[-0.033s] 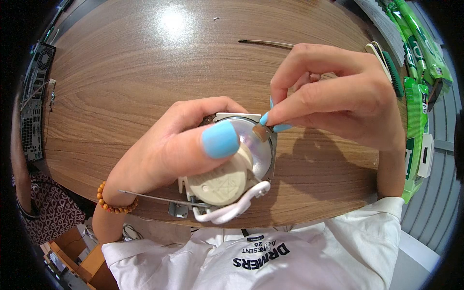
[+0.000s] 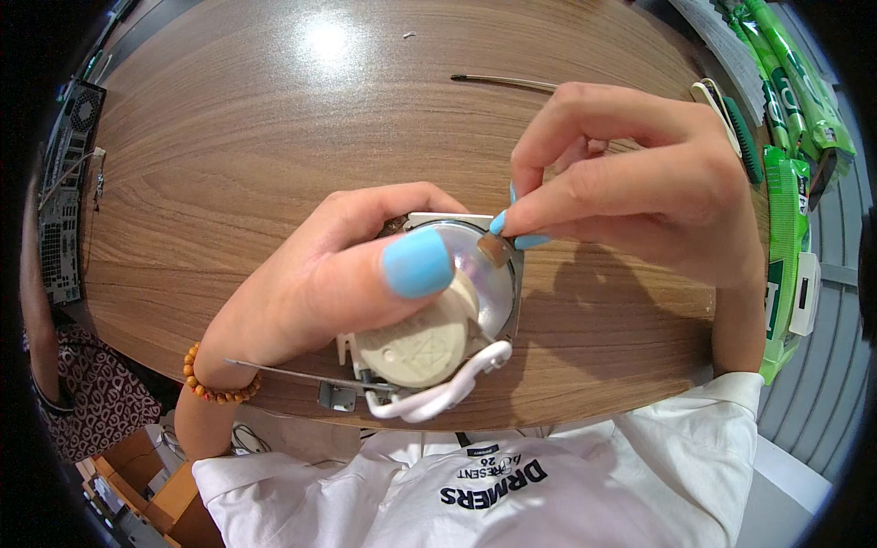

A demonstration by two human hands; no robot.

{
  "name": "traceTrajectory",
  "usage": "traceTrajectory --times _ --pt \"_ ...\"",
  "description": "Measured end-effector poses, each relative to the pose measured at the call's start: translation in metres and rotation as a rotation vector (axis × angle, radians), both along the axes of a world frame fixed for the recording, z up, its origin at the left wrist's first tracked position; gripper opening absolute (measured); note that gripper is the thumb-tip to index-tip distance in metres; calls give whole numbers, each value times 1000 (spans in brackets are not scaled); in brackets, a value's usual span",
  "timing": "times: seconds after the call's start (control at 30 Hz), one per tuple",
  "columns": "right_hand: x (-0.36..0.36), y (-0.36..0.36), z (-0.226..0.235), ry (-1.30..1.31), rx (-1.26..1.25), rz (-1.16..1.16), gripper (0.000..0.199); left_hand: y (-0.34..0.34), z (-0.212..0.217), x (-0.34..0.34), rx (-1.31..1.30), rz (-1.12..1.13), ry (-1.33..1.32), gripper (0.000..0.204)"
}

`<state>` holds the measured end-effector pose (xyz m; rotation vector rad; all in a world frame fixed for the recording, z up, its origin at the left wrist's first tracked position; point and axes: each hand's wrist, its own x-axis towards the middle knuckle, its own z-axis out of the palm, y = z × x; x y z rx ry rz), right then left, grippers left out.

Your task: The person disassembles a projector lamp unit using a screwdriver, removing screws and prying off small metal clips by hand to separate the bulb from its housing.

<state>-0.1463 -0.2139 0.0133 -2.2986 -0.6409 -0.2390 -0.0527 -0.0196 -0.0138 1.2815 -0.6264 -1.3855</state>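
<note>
The left hand [image 2: 320,274] grips the device [image 2: 416,349], its thumb laid over the cream round part and its fingers bent behind, mostly hidden. The right hand [image 2: 639,178] has thumb and fingers drawn close together at the device's far right rim, beside a brown patch [image 2: 493,250] on the silvery dish [image 2: 496,297]; whether anything is pinched between them cannot be told. The device is held over the near side of the table [image 2: 219,146], a white cable [image 2: 437,399] curving along its near edge and a thin strip [image 2: 292,371] jutting left past the bracelet [image 2: 222,395].

On the far side a dark-tipped rod [image 2: 502,80] runs right until the right hand hides it; a small scrap [image 2: 409,35] lies farther off. Green packs [image 2: 778,183] stand at the right. At the left edge are a computer case [image 2: 66,196], another person's forearm [image 2: 38,292] and, nearer, patterned cloth [image 2: 110,402].
</note>
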Motion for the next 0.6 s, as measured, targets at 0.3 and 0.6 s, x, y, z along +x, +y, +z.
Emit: traceTrajectory --times 0.3,0.6 --pt "-9 6 3 -55 -144 -73 17 -4 0 -4 53 -2 -72 78" --pt "-13 5 10 -60 -244 -62 19 0 -3 -2 -39 3 6 45"
